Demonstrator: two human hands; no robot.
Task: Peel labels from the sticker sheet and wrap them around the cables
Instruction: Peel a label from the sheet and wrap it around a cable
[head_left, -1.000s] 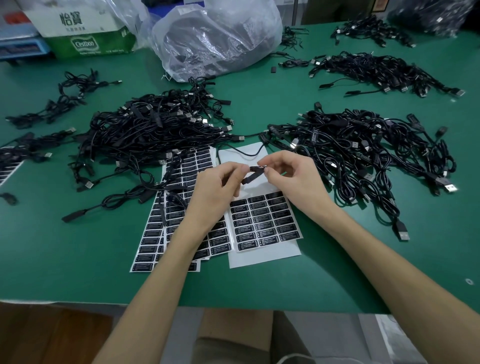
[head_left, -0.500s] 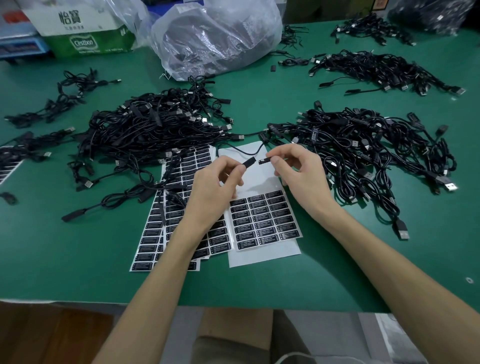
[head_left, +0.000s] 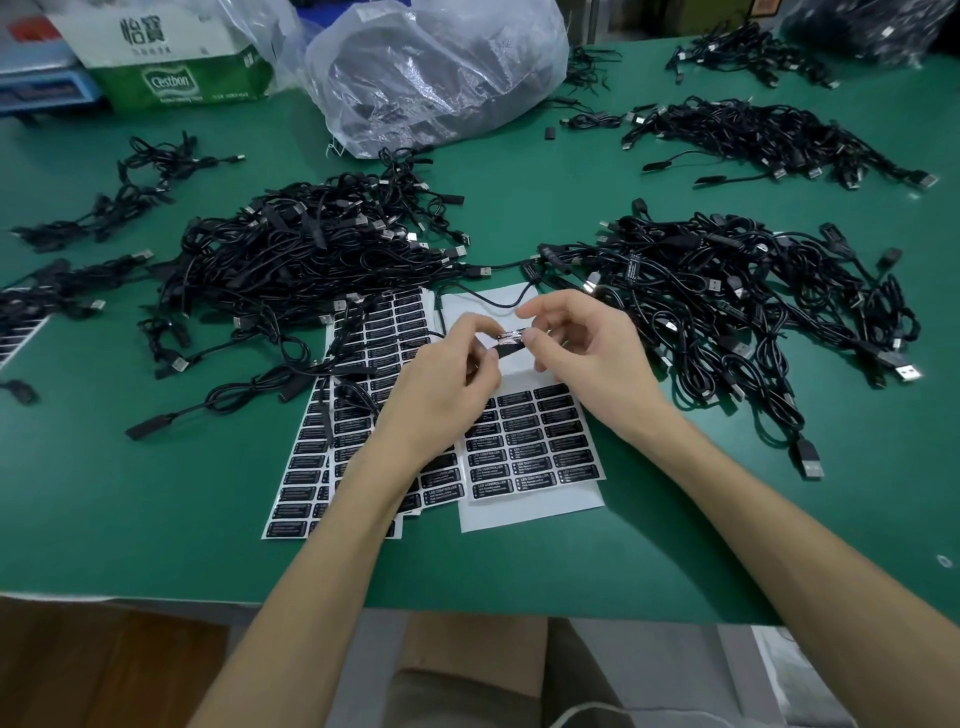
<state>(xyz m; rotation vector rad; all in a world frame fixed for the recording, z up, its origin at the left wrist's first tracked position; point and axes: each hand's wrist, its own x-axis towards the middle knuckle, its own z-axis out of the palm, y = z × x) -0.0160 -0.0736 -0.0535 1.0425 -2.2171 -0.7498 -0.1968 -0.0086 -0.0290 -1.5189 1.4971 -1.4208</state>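
Over sticker sheet (head_left: 535, 501), left hand (head_left: 441, 397) and right hand (head_left: 589, 361) pinch one cable (head_left: 511, 342); far-edge plastic bag (head_left: 436, 67) holds dark contents.

Glossy black paper labels (head_left: 535, 447), matt green table (head_left: 156, 493), crinkled shiny clear plastic bag (head_left: 436, 73).

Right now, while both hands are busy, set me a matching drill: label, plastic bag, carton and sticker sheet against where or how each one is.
1 label
2 plastic bag
3 carton
4 sticker sheet

A far left, green and white
B lying flat, upper part blank
C far centre, translucent
D pinched by the right hand on the cable that the left hand holds

Pairs: 1-D, 2-C, 3-A, 4-B
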